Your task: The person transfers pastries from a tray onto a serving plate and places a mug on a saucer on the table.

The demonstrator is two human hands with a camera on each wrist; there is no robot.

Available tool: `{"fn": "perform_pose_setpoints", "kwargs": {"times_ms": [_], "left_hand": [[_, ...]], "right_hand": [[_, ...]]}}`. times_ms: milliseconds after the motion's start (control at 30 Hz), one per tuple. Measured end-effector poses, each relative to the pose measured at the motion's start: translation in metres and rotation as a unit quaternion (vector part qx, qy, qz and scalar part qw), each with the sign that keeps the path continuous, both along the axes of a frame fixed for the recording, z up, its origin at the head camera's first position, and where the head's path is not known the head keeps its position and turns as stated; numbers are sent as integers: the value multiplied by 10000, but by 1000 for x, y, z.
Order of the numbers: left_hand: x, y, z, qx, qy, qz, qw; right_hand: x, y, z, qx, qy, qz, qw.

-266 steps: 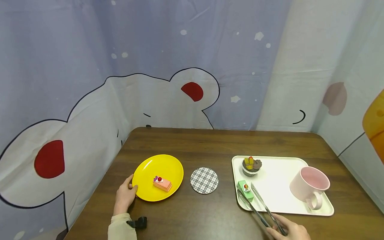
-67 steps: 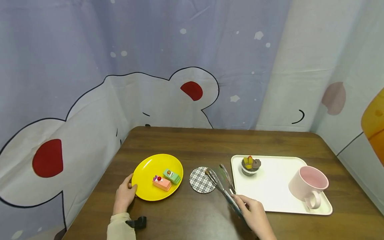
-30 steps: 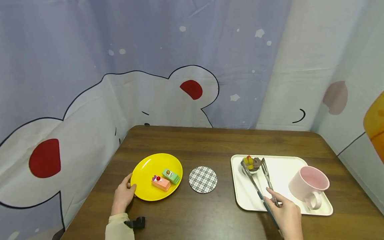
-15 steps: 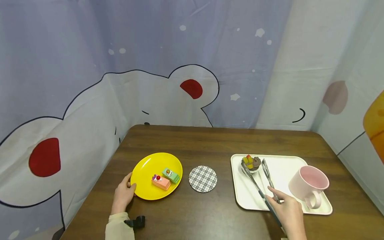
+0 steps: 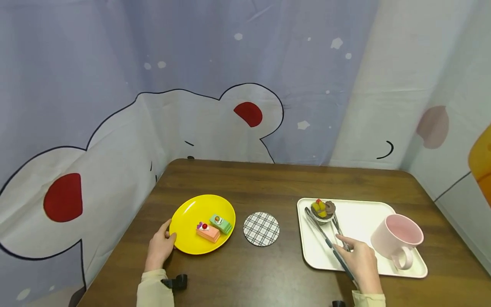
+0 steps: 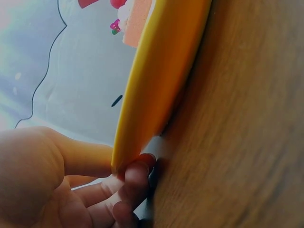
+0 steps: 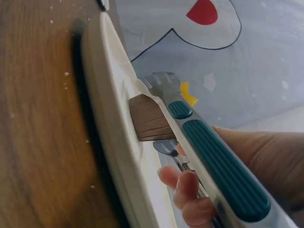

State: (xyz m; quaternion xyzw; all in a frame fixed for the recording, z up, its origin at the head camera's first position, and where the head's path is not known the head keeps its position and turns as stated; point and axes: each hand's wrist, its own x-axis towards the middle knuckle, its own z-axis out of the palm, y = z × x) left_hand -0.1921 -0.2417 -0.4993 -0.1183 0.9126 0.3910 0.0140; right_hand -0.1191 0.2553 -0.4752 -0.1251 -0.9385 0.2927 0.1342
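My left hand (image 5: pixel 159 247) pinches the near-left rim of a yellow plate (image 5: pixel 184 230), thumb on top and fingers curled under it in the left wrist view. A pink toy cake slice (image 5: pixel 208 233) and a green one (image 5: pixel 220 223) lie side by side on that plate. With my right hand (image 5: pixel 362 260) I hold metal tongs with teal grips (image 7: pixel 225 168). The tongs' ends straddle a small chocolate fruit cup (image 5: pixel 323 210), which stands on a white tray (image 5: pixel 360 213). In the right wrist view the brown cup (image 7: pixel 151 118) shows between the tong heads; whether both touch it I cannot tell.
A pink mug (image 5: pixel 395 238) stands at the tray's right end, close to my right hand. Between plate and tray lies a round checked coaster (image 5: pixel 261 229). A printed curtain (image 5: pixel 215 123) hangs behind the brown wooden table (image 5: pixel 249 183).
The green cake slice went from the tray to the plate. The tongs swung from over the coaster to the fruit cup, and their arms have drawn closer together. My left hand stayed put.
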Motion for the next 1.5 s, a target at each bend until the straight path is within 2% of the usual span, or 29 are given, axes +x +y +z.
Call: {"fn": "perform_pose_setpoints", "kwargs": {"times_ms": [167, 400, 667, 767, 1067, 1500], "left_hand": [[-2, 1, -1, 31, 34, -12, 10000], [-2, 2, -2, 50, -35, -6, 10000], [-2, 2, -3, 130, -94, -10, 9999], [-2, 2, -2, 138, -66, -18, 9999], [-2, 2, -3, 125, -25, 28, 9999], [-1, 1, 1, 104, -36, 56, 9999]], "right_hand": [[-5, 1, -4, -40, -268, 24, 9996], [-5, 0, -9, 27, -319, 155, 9994], [-3, -1, -15, 43, -531, 502, 9973], [-2, -2, -17, 146, -345, 423, 9984], [-1, -6, -18, 279, 576, 202, 9977], [-1, -9, -22, 207, 812, 81, 9964]]}}
